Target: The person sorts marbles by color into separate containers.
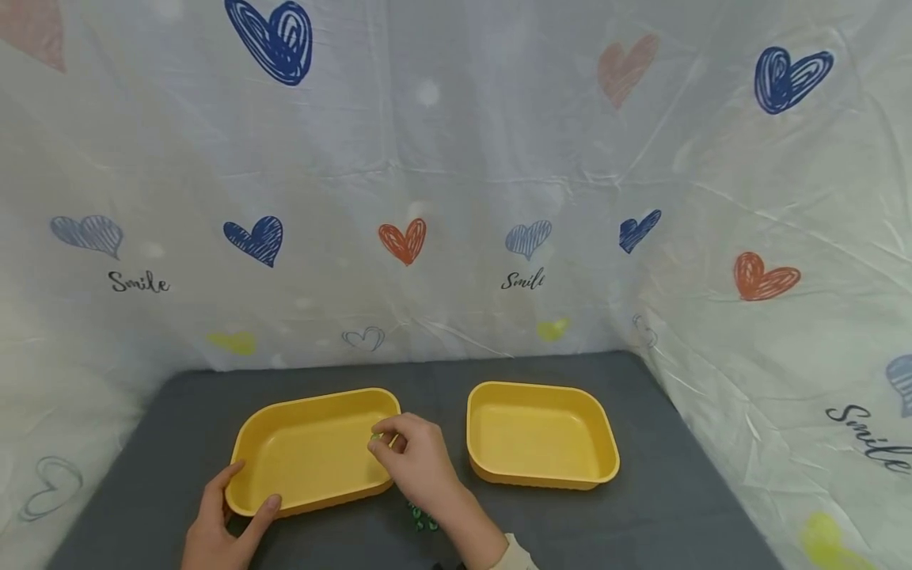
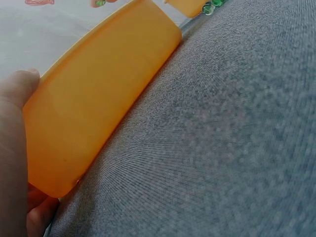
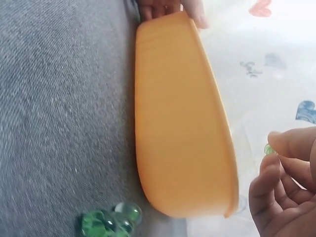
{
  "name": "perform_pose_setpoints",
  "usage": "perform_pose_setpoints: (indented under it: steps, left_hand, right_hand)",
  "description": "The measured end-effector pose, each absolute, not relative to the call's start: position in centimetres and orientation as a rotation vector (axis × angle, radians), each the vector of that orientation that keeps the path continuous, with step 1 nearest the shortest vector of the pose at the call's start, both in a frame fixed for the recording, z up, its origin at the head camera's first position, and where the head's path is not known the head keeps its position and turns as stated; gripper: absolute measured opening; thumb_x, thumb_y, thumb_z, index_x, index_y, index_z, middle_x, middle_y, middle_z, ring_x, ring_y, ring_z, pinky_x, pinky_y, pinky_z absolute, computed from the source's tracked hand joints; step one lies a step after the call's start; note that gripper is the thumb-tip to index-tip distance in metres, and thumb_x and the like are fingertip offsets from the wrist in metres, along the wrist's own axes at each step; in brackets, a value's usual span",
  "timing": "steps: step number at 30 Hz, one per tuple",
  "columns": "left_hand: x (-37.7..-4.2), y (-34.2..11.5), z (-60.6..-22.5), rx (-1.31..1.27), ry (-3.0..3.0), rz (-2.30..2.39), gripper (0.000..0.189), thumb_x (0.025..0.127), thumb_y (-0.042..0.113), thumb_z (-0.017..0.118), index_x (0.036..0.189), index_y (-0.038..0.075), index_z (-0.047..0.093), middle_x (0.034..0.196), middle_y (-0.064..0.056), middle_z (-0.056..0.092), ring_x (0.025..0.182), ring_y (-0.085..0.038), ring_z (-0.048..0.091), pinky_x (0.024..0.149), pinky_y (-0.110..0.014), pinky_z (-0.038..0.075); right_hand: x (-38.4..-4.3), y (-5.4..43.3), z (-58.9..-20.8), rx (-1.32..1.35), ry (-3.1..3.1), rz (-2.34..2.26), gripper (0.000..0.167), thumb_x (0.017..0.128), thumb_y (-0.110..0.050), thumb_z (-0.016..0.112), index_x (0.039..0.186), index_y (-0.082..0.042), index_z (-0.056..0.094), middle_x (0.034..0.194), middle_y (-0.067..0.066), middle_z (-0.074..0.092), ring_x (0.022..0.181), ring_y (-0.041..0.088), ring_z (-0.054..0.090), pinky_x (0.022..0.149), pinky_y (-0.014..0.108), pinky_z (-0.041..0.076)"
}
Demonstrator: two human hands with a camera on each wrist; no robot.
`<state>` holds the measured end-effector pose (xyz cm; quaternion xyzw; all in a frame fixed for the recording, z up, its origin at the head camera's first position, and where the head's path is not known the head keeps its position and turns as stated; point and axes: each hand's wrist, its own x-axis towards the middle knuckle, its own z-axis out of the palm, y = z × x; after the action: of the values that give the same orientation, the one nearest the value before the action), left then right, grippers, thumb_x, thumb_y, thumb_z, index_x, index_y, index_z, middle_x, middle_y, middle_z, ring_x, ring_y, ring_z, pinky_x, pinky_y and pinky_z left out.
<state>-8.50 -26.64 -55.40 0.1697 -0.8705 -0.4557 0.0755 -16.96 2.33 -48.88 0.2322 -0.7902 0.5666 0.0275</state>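
My left hand (image 1: 222, 526) grips the near left corner of a yellow plastic tray (image 1: 313, 459), thumb at the front rim and fingers on the left side. Above the right end of that tray, my right hand (image 1: 422, 463) pinches a small green glass marble (image 3: 268, 149) between thumb and fingertips. No other thing shows inside the tray. Several clear green marbles (image 3: 111, 222) lie together on the cloth near the tray's right end; in the head view my right forearm partly hides these marbles (image 1: 420, 518).
A second yellow tray (image 1: 545, 435) stands to the right, with a gap between the two. Both rest on a dark grey cloth-covered table (image 1: 641, 507). Behind and beside it hangs a pale curtain (image 1: 456, 301) printed with hearts and "Smile".
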Motion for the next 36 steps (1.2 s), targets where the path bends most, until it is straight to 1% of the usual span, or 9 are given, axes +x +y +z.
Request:
perform_pose_setpoints:
  steps: [6, 17, 19, 23, 25, 27, 30, 34, 36]
  left_hand:
    - [-8.4, -26.5, -55.3, 0.513, -2.604, -1.352, 0.102, 0.099, 0.055, 0.080, 0.166, -0.003, 0.029, 0.159, -0.040, 0.041, 0.135, -0.054, 0.058, 0.072, 0.005, 0.030]
    - [-8.2, -26.4, -55.4, 0.518, -2.608, -1.349, 0.101, 0.099, 0.056, 0.080, 0.166, -0.002, 0.030, 0.161, -0.039, 0.041, 0.135, -0.054, 0.058, 0.072, 0.005, 0.029]
    - [-8.3, -26.5, -55.3, 0.523, -2.620, -1.344, 0.102, 0.099, 0.057, 0.080, 0.166, -0.002, 0.030, 0.161, -0.039, 0.040, 0.136, -0.054, 0.058, 0.074, 0.002, 0.037]
    - [-8.5, -26.5, -55.1, 0.534, -2.653, -1.319, 0.105, 0.098, 0.060, 0.079, 0.167, -0.001, 0.028, 0.161, -0.039, 0.040, 0.139, -0.052, 0.055, 0.094, -0.031, 0.061]
    - [-8.6, -26.5, -55.0, 0.538, -2.668, -1.308, 0.106, 0.098, 0.061, 0.078, 0.167, -0.002, 0.027, 0.161, -0.040, 0.040, 0.140, -0.052, 0.055, 0.101, -0.053, 0.056]
    - [-8.6, -26.5, -55.0, 0.538, -2.677, -1.305, 0.106, 0.098, 0.061, 0.078, 0.167, -0.002, 0.027, 0.161, -0.040, 0.040, 0.140, -0.052, 0.054, 0.104, -0.058, 0.053]
    - [-8.6, -26.5, -54.9, 0.530, -2.677, -1.307, 0.106, 0.098, 0.060, 0.079, 0.167, -0.001, 0.027, 0.161, -0.040, 0.041, 0.140, -0.052, 0.055, 0.099, -0.049, 0.059]
    - [-8.4, -26.7, -55.0, 0.516, -2.667, -1.310, 0.106, 0.098, 0.059, 0.080, 0.167, -0.001, 0.027, 0.160, -0.040, 0.042, 0.139, -0.052, 0.056, 0.087, -0.023, 0.057]
    - [-8.3, -26.7, -55.1, 0.510, -2.661, -1.304, 0.105, 0.098, 0.058, 0.080, 0.167, -0.001, 0.028, 0.159, -0.040, 0.043, 0.138, -0.052, 0.057, 0.085, -0.021, 0.057]
  right_hand:
    - [-17.2, 2.0, -49.5, 0.696, -2.432, 1.784, 0.017, 0.102, -0.014, 0.081, 0.115, -0.004, 0.082, 0.091, -0.008, 0.069, 0.076, 0.002, 0.062, 0.070, 0.023, 0.058]
    - [-17.2, 1.9, -50.2, 0.682, -2.431, 1.837, 0.016, 0.102, -0.012, 0.080, 0.116, -0.003, 0.082, 0.091, -0.008, 0.070, 0.076, 0.002, 0.064, 0.069, 0.023, 0.059]
    - [-17.2, 1.9, -50.3, 0.678, -2.429, 1.837, 0.016, 0.103, -0.012, 0.080, 0.116, -0.003, 0.082, 0.091, -0.008, 0.070, 0.077, 0.002, 0.064, 0.069, 0.023, 0.059]
    - [-17.2, 1.8, -50.5, 0.670, -2.409, 1.837, 0.016, 0.102, -0.010, 0.080, 0.115, -0.001, 0.081, 0.092, -0.007, 0.071, 0.079, 0.002, 0.065, 0.071, 0.024, 0.061]
    - [-17.2, 1.9, -50.6, 0.668, -2.405, 1.831, 0.016, 0.101, -0.010, 0.080, 0.114, -0.001, 0.081, 0.093, -0.006, 0.072, 0.080, 0.002, 0.065, 0.071, 0.024, 0.061]
    - [-17.2, 1.9, -50.6, 0.669, -2.404, 1.828, 0.015, 0.101, -0.009, 0.080, 0.114, -0.001, 0.081, 0.094, -0.006, 0.072, 0.080, 0.002, 0.066, 0.072, 0.024, 0.061]
    - [-17.2, 1.9, -50.7, 0.675, -2.405, 1.822, 0.014, 0.101, -0.009, 0.080, 0.113, -0.001, 0.081, 0.094, -0.006, 0.072, 0.080, 0.002, 0.066, 0.072, 0.024, 0.061]
    - [-17.2, 1.9, -50.9, 0.689, -2.404, 1.810, 0.012, 0.102, -0.010, 0.080, 0.111, -0.002, 0.082, 0.094, -0.005, 0.072, 0.080, 0.003, 0.065, 0.072, 0.024, 0.061]
    - [-17.1, 1.8, -51.0, 0.698, -2.405, 1.805, 0.012, 0.102, -0.011, 0.080, 0.111, -0.003, 0.082, 0.094, -0.005, 0.071, 0.080, 0.004, 0.065, 0.072, 0.024, 0.061]
